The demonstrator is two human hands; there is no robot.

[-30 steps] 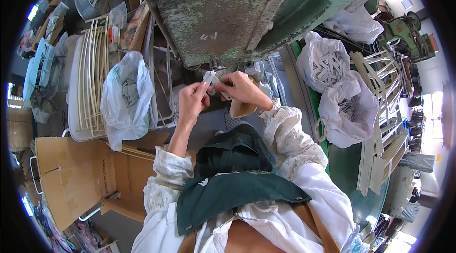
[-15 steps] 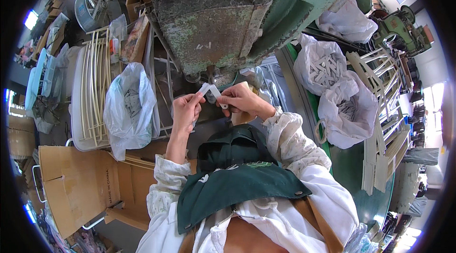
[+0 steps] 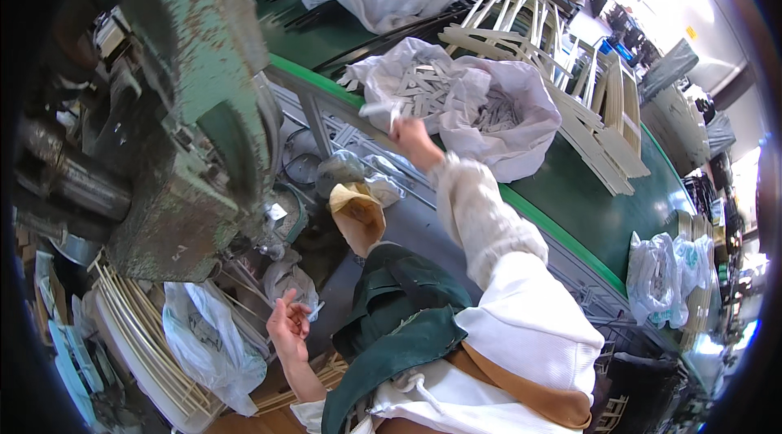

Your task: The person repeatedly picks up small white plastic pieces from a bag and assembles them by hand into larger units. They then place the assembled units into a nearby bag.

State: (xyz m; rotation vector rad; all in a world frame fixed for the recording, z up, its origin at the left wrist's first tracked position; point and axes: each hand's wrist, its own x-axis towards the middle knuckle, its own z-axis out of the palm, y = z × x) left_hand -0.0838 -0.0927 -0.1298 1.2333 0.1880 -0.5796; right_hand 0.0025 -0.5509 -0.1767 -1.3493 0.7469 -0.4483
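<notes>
R hand (image 3: 414, 140) pinches white strip (image 3: 394, 113) (motion-blurred) near white sack (image 3: 377, 78) on green counter (image 3: 562, 199). Done: sack well filled w/ piled strips (image 3: 423, 90); held one outside it. L hand (image 3: 289, 328) loosely curled, pale sliver (image 3: 317, 311) alongside, can't tell if gripped. Qty left: unclear.

The press (image 3: 208, 43) runs past the top edge. Right of it, the right hand (image 3: 415, 142) and its white piece (image 3: 396, 113) are blurred.
</notes>
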